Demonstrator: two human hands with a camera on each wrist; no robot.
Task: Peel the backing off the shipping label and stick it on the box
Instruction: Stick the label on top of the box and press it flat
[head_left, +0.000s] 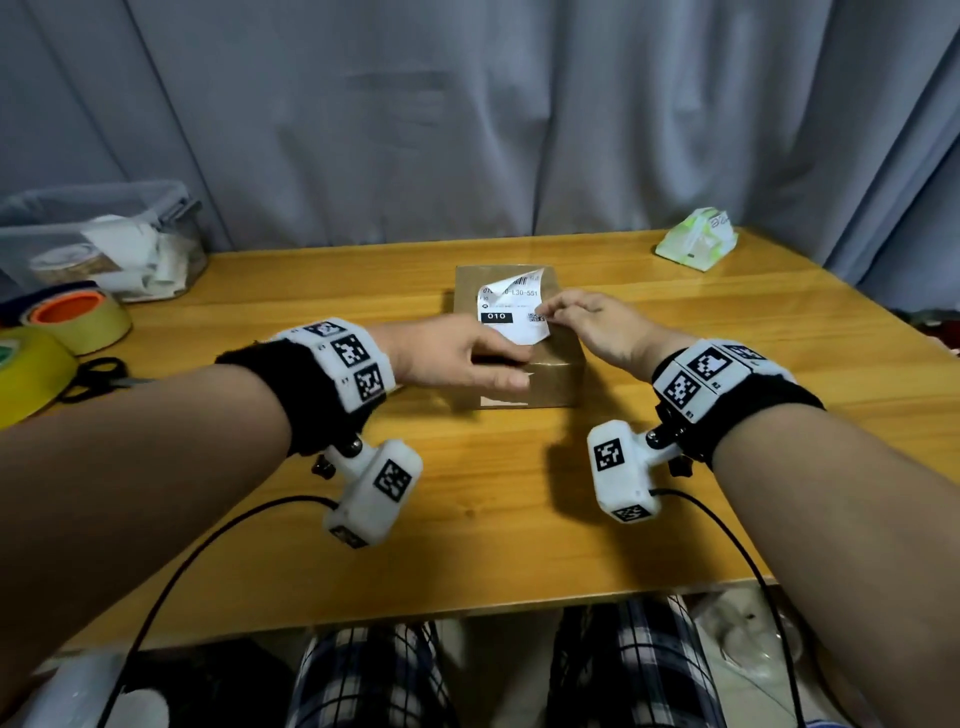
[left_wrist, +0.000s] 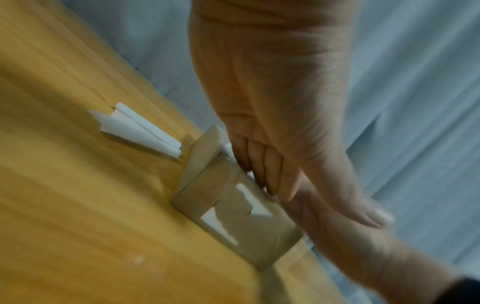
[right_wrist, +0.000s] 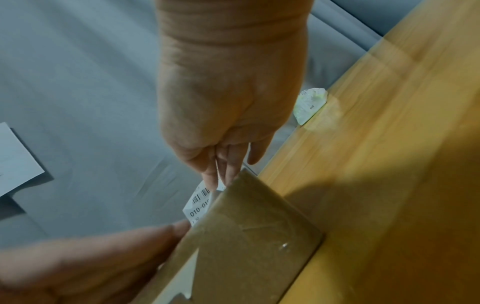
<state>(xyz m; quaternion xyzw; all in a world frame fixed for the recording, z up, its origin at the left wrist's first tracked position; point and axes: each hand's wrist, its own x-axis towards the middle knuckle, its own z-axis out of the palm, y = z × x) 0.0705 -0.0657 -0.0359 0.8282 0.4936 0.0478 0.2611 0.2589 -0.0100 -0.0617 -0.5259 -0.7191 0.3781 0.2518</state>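
A small brown cardboard box (head_left: 540, 379) sits mid-table. A white shipping label (head_left: 511, 306) printed "010" lies partly on its top, with the far end curled up off the cardboard. My right hand (head_left: 544, 317) pinches the label's right edge between thumb and fingertips; the right wrist view shows that hand (right_wrist: 221, 181) on the label (right_wrist: 198, 205) above the box (right_wrist: 246, 236). My left hand (head_left: 506, 364) lies with straight fingers on the box's near-left top. The left wrist view shows its fingers (left_wrist: 275, 185) flat against the box (left_wrist: 233, 216).
A clear bin (head_left: 104, 244) of paper scraps, tape rolls (head_left: 83, 319) and black scissors (head_left: 98, 374) crowd the table's (head_left: 467, 519) left end. A green-white tissue pack (head_left: 696, 239) lies far right. A folded white paper slip (left_wrist: 135, 129) lies beside the box. Grey curtain behind.
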